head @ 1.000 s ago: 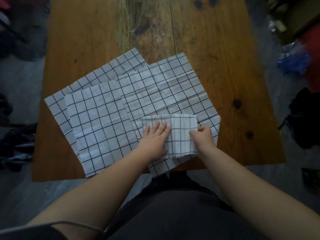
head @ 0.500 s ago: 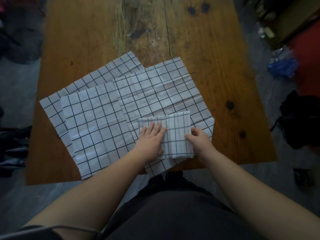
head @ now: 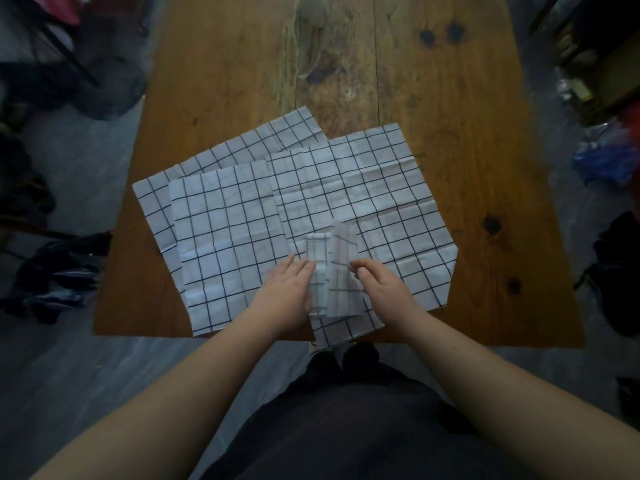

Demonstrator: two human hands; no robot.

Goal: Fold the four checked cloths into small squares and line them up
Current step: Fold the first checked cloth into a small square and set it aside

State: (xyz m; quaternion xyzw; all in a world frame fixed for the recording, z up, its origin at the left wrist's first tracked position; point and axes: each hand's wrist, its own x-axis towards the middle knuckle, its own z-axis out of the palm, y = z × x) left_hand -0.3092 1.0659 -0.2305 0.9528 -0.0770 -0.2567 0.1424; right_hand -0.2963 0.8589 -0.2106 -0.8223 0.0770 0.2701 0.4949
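Three white cloths with a black check lie spread flat and overlapping on the wooden table [head: 450, 98]: one at the back left [head: 242, 147], one at the front left [head: 225, 237] and one on the right [head: 381, 195]. On top of the right one sits a fourth, partly folded cloth [head: 332, 268]. My left hand [head: 284, 292] rests flat on its left part. My right hand [head: 377, 285] pinches its right flap, which stands raised over the middle.
The table's near edge runs just below the cloths, with one corner hanging over it. Dark clothes [head: 59, 278] lie on the floor at left. A blue bag [head: 602, 164] and a black bag [head: 620, 271] sit at right. Bare wood shows beyond the cloths.
My right hand has lifted the folded cloth's right side and swung it leftward over the middle, so the cloth looks narrower. My left hand stays pressed on the left part.
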